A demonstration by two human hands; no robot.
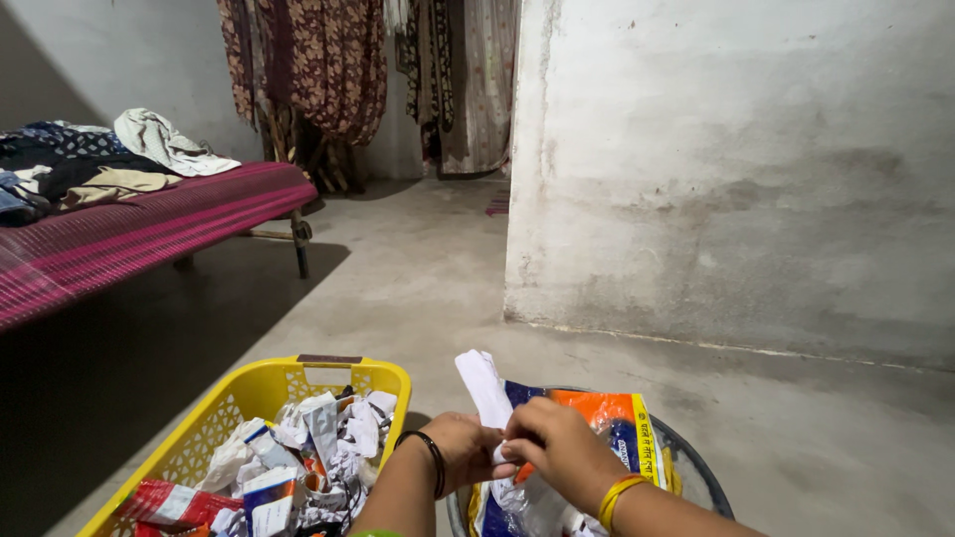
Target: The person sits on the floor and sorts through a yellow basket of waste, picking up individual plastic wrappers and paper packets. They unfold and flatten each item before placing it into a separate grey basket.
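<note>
My left hand [460, 447] and my right hand [559, 449] meet at the bottom middle, both pinching a white strip of paper [483, 386] that sticks up between them. Under the hands lies a round dark-rimmed container [702, 475] lined with an orange, blue and white plastic bag [603, 412]. A black band circles my left wrist, a yellow bangle my right. To the left stands a yellow plastic basket [261, 383] filled with crumpled papers and wrappers [308, 452].
A cot with a magenta cover [129, 234] stands at the left, with clothes piled [90, 159] on it. A pale plastered wall [736, 169] rises at the right. Patterned cloths hang [318, 60] at the back by a doorway. The floor is bare concrete.
</note>
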